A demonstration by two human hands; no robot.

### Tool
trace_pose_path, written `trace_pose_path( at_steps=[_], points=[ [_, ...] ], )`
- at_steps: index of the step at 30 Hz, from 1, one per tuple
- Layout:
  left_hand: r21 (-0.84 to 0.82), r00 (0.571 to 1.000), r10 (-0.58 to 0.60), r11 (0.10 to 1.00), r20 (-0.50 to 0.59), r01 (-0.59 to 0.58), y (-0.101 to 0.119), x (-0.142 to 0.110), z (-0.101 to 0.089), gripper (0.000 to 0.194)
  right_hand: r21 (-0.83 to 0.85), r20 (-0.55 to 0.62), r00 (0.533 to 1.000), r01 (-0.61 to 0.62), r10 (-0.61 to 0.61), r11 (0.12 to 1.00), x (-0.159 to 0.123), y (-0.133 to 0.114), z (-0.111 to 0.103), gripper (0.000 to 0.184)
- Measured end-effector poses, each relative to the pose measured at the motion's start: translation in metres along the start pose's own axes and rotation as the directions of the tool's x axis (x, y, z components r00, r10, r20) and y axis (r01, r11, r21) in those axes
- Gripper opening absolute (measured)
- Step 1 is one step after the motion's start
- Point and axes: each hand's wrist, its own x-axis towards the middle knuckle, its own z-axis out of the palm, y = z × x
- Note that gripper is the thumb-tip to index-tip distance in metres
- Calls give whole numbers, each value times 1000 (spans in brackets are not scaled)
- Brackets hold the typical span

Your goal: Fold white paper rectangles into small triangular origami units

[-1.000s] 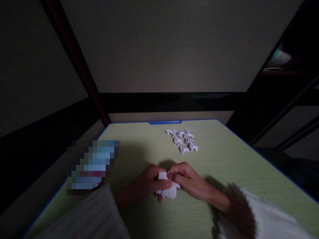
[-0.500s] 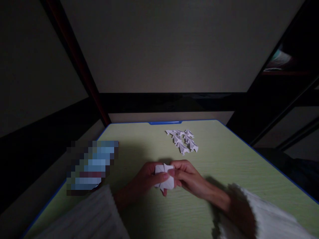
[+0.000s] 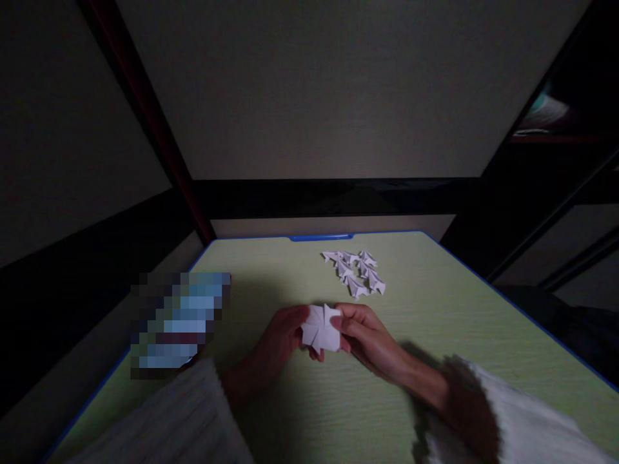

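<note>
Pale knit sleeves (image 3: 527,415) nearest. Left hand (image 3: 285,328), right hand (image 3: 370,335): fingers (image 3: 344,325) closed on opposite edges of folded white paper (image 3: 325,334), held over green surface (image 3: 445,309). Pixelated object (image 3: 181,322) leftward. Beyond hands, clustered small folded paper pieces (image 3: 356,287). Blue strip (image 3: 322,238) at far edge.

The folded white paper (image 3: 323,335) is roughly squarish, creased across its visible face, with pointed tips jutting at its far and near sides. Held at both sides, it is over the tabletop (image 3: 435,309), well in from the left and right edges.
</note>
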Motion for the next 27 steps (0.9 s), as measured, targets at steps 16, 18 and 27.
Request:
trace_pose_path(
  at_steps=[16, 18, 27],
  points=[
    [232, 979, 118, 970, -166, -78, 5, 3, -2, 14, -98, -283, 957, 40, -66, 994, 1, -12, 5, 12],
    [108, 981, 65, 993, -181, -45, 5, 4, -3, 15, -136, -279, 950, 108, -142, 985, 1, -14, 4, 6],
    [-141, 978, -114, 986, -176, 90, 11, 3, -1, 19, -666, -17, 862, 368, -506, 649, -6, -17, 2, 28]
  ],
)
